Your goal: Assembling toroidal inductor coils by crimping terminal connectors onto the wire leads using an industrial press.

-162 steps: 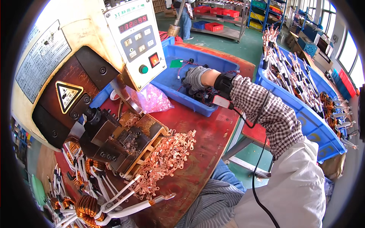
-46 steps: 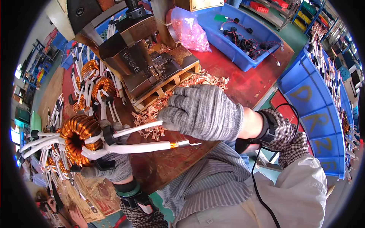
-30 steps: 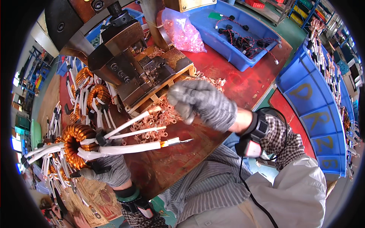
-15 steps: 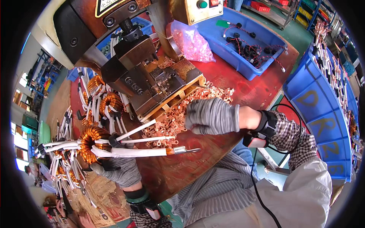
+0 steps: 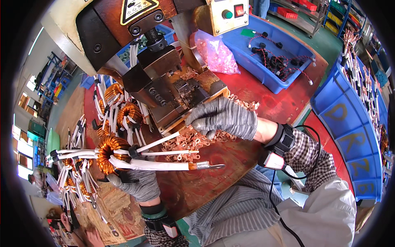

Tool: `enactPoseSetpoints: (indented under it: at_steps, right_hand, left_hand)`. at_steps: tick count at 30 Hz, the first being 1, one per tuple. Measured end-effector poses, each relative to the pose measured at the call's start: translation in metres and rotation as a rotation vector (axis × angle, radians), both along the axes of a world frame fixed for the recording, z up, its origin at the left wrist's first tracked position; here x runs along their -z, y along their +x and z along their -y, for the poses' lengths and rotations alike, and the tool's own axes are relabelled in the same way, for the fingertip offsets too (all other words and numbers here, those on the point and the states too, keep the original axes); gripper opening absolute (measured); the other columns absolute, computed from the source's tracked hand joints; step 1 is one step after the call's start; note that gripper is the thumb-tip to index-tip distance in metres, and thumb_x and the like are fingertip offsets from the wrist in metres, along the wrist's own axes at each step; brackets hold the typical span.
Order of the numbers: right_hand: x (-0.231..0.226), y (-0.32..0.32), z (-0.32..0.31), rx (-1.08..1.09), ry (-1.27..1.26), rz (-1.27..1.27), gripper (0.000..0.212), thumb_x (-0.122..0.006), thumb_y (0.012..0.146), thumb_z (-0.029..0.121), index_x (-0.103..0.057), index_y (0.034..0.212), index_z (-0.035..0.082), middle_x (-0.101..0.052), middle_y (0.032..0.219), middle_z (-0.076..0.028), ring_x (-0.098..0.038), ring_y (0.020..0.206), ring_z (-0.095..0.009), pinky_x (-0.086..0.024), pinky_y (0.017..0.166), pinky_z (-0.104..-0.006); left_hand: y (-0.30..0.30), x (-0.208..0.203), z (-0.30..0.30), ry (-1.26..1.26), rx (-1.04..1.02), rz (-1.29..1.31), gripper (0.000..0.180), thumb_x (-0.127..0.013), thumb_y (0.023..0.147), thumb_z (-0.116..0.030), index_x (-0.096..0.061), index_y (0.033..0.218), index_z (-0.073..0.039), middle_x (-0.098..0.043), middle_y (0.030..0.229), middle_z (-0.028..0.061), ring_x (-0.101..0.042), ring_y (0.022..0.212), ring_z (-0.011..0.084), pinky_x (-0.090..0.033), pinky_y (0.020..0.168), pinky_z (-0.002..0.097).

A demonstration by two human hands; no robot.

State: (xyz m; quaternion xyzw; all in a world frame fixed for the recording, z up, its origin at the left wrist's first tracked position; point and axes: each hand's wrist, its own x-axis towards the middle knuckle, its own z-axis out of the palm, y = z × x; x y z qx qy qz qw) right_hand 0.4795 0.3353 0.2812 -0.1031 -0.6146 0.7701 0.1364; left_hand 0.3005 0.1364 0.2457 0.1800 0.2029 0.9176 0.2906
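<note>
My left hand (image 5: 140,185), in a grey knit glove, grips a toroidal coil (image 5: 110,154) of copper wire from below. White sleeved leads stick out of the coil on both sides; the thickest lead (image 5: 156,165) carries a crimped metal lug (image 5: 203,165) at its end. My right hand (image 5: 226,119), gloved alike, is at the front corner of a crimping press (image 5: 177,90), fingers bent together near the tip of the upper lead (image 5: 164,141). What those fingers pinch, if anything, is hidden. Beneath this hand lies a heap of copper terminals (image 5: 181,143).
More coils (image 5: 129,114) with white leads lie left of the press. Behind it stand a pink-filled plastic bag (image 5: 216,53) and a blue tray (image 5: 279,84) of small black wired parts. A tall blue bin (image 5: 349,136) of leads is at right. Another person's hand (image 5: 94,238) shows lower left.
My right hand has risen from the terminal heap and shifted left, toward the press and the upper lead's tip. The view has shifted slightly; my left hand still holds the coil.
</note>
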Motion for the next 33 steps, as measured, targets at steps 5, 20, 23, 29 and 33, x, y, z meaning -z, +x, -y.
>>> enactPoseSetpoints:
  at_steps: [5, 20, 23, 29, 33]
  right_hand:
    - [-0.003, 0.000, 0.002, -0.029, 0.006, -0.025, 0.024, -0.060, 0.080, 0.017, -0.060, 0.100, 0.005, -0.059, 0.081, 0.000, -0.054, 0.071, -0.007, -0.048, 0.058, -0.0203]
    - [-0.009, -0.007, -0.016, 0.010, 0.003, -0.109, 0.019, -0.059, 0.079, 0.013, -0.061, 0.096, 0.003, -0.060, 0.081, -0.001, -0.055, 0.068, -0.007, -0.047, 0.059, -0.0196]
    - [-0.010, -0.014, -0.023, 0.085, -0.044, -0.102, 0.018, -0.061, 0.077, 0.013, -0.062, 0.093, 0.004, -0.060, 0.076, -0.001, -0.054, 0.066, -0.007, -0.045, 0.059, -0.0200]
    - [-0.010, -0.022, -0.036, 0.093, -0.013, -0.090, 0.013, -0.064, 0.074, 0.009, -0.061, 0.086, 0.003, -0.059, 0.073, -0.001, -0.055, 0.066, -0.008, -0.047, 0.055, -0.0200]
    - [-0.001, -0.028, -0.048, 0.093, -0.064, -0.067, 0.015, -0.066, 0.071, 0.005, -0.059, 0.084, 0.002, -0.059, 0.073, -0.004, -0.057, 0.063, -0.010, -0.049, 0.053, -0.0220]
  left_hand:
    - [0.000, 0.001, -0.003, -0.003, 0.022, 0.001, 0.063, -0.056, 0.073, -0.051, -0.041, 0.122, -0.014, -0.052, 0.109, 0.0129, -0.053, 0.093, 0.0285, -0.042, 0.082, 0.0490]
    - [0.024, -0.027, -0.029, 0.007, -0.038, 0.013, 0.064, -0.060, 0.073, -0.044, -0.039, 0.124, -0.011, -0.047, 0.118, 0.0130, -0.046, 0.106, 0.0296, -0.034, 0.093, 0.0473]
    - [0.018, -0.025, -0.033, 0.059, 0.071, 0.028, 0.063, -0.061, 0.073, -0.041, -0.039, 0.124, -0.012, -0.046, 0.120, 0.0092, -0.043, 0.110, 0.0291, -0.028, 0.098, 0.0493]
    - [0.027, -0.031, -0.033, -0.095, -0.136, -0.090, 0.066, -0.063, 0.071, -0.041, -0.037, 0.125, -0.011, -0.043, 0.121, 0.0075, -0.042, 0.111, 0.0272, -0.028, 0.098, 0.0479]
    - [0.019, -0.034, -0.039, -0.199, -0.132, -0.169, 0.067, -0.064, 0.072, -0.037, -0.035, 0.126, -0.009, -0.043, 0.121, 0.0084, -0.041, 0.112, 0.0238, -0.032, 0.096, 0.0441]
